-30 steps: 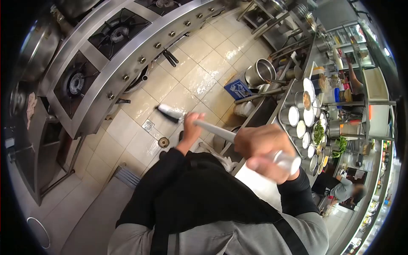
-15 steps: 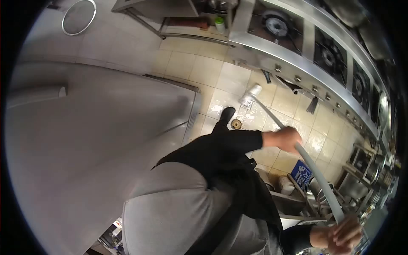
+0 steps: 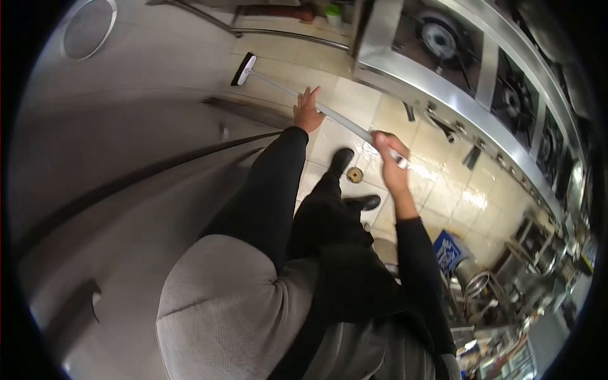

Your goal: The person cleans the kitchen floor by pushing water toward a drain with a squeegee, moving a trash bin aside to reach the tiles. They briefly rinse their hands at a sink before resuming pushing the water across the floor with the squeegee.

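Observation:
A broom with a pale grey handle [image 3: 347, 126] slants across the view, its white head and black bristles [image 3: 242, 68] on the tiles at the upper left. Wrapped around the handle near its top end is my right hand [image 3: 387, 151], the end poking out past my fist. Farther down the handle, my left hand [image 3: 308, 115] has its fingers spread, with the handle passing right at them. Wet shine shows on the tiled floor [image 3: 345, 101] around my black shoes [image 3: 342, 161].
A steel stove with gas burners [image 3: 438, 41] runs along the upper right. Steel counter surface [image 3: 139, 209] fills the left side. A round brass-coloured piece [image 3: 354, 175] lies on the floor by my feet. Pots and a blue box [image 3: 448, 251] stand at the lower right.
The broom head has moved from near the floor drain to the upper left. Both hands have moved up and left; my left hand's fingers have spread from their closed grip on the handle.

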Motion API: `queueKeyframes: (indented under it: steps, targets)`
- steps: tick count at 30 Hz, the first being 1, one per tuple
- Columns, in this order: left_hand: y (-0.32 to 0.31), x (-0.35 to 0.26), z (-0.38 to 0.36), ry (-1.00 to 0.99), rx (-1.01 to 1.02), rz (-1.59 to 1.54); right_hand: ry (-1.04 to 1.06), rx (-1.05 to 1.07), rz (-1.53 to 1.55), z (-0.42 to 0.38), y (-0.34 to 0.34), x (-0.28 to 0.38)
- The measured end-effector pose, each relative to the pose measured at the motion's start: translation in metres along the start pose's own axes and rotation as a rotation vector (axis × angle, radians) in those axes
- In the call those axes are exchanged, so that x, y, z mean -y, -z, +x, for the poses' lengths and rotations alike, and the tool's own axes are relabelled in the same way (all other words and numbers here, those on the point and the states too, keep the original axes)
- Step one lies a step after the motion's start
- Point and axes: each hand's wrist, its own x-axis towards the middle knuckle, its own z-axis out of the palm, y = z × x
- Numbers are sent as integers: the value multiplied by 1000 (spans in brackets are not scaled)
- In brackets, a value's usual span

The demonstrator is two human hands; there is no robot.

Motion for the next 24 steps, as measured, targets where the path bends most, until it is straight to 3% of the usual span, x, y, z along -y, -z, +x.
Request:
queueKeyframes:
  steps: [1, 3, 4, 5, 6, 7, 8, 9, 10, 11, 12, 14, 16, 17, 19, 20, 22, 24]
  targets:
    - [-9, -14, 6, -12, 121, 20, -7, 11, -79, -16, 36, 11]
    - [-71, -28, 0, -264, 222, -237, -6, -114, -259, -66, 113, 43]
    - [-126, -42, -15, -438, 146, -304, -103, -216, -394, -101, 157, 63]
    - [-158, -85, -39, -379, 295, -473, -46, -322, -322, -135, 194, 84]
    - [-162, -147, -77, -483, 110, -504, -133, -397, -517, -164, 217, 138]
    - [-185, -197, -111, -451, 236, -675, -43, -381, -495, -179, 227, 175]
    - [-160, -243, -142, -468, 512, -687, 47, -361, -473, -193, 236, 212]
    - [-182, -276, -168, -568, 575, -697, 136, -337, -450, -207, 245, 250]
    - [-187, -302, -184, -659, 659, -731, 180, -184, -464, -210, 235, 281]
    - [-175, -329, -197, -545, 736, -663, 201, -150, -634, -205, 221, 288]
    - [-182, -338, -191, -562, 743, -671, 180, -89, -745, -194, 203, 289]
    - [-195, -346, -171, -856, 1002, -493, 208, -89, -793, -173, 157, 273]
    - [-208, -361, -172, -1087, 795, -771, 174, -26, -809, -179, 157, 278]
    - [-193, -370, -175, -1127, 799, -902, 68, -180, -890, -211, 179, 284]
    - [-167, -378, -193, -1091, 665, -853, 202, -285, -741, -246, 216, 302]
    - [-127, -372, -194, -976, 724, -813, 422, -235, -515, -254, 229, 314]
    - [-99, -335, -184, -1011, 658, -666, 392, -249, -320, -263, 244, 311]
    - [-85, -271, -160, -870, 434, -523, 315, -280, -52, -246, 242, 289]
